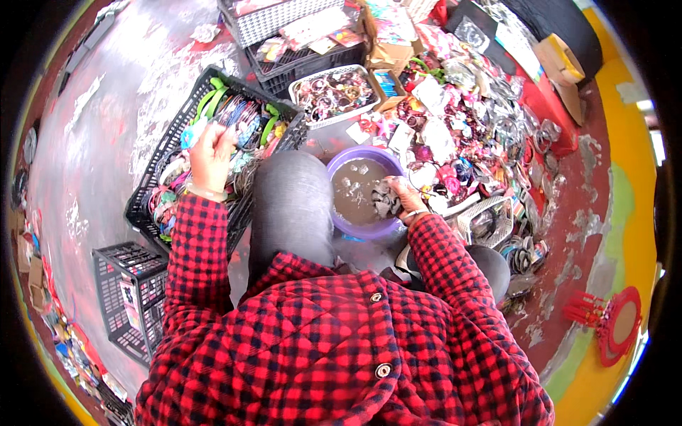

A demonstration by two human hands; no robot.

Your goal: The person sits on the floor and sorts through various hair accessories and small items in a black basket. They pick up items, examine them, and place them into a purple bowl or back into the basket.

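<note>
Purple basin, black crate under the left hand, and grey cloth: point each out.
purple basin (339, 165), head view, far-left rim.
black crate (145, 199), head view, near-left wall.
grey cloth (386, 200), head view, middle of the bunched cloth.

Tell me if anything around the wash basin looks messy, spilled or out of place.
The water in the purple basin is murky brown. A heap of hair accessories sprawls loose over the red floor beside it rather than in a crate. The left hand reaches into the black crate; the right hand holds a wet grey cloth over the basin.

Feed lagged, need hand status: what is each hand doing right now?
Left hand: closed on a light blue hair accessory.
Right hand: closed on a grey wet cloth.
</note>
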